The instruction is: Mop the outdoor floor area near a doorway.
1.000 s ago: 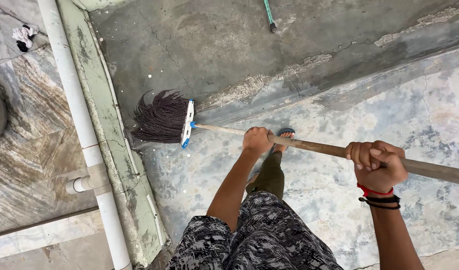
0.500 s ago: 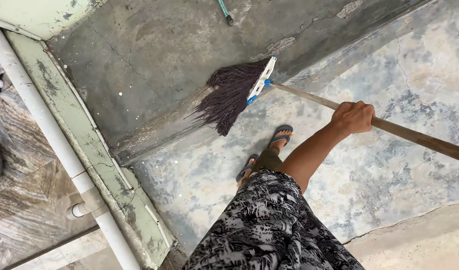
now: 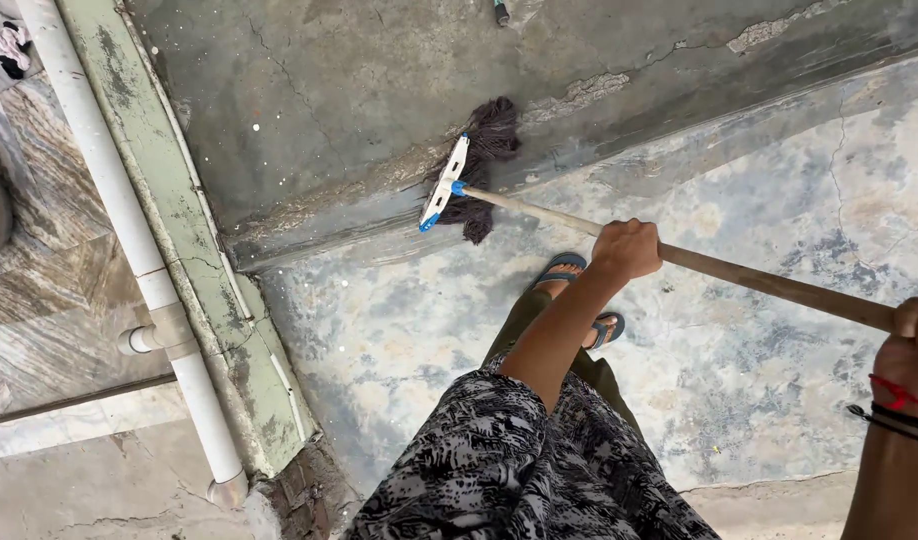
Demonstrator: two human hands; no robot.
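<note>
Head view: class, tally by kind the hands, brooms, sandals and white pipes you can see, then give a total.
Hands: 2, left hand and right hand
Brooms: 1, broom
Sandals: 1, blue sandal
White pipes: 1, white pipe
Total: 5

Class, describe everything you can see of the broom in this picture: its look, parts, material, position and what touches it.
The broom has a long, bare wooden handle, a white head bar with blue ends, and dark purplish-brown bristles. It lies at a slant, its bristles pressed against the raised grey concrete ledge where that meets the mottled floor. The left hand grips the handle mid-length; the right hand grips it near the frame's right edge. The handle's far end is out of view.
</note>
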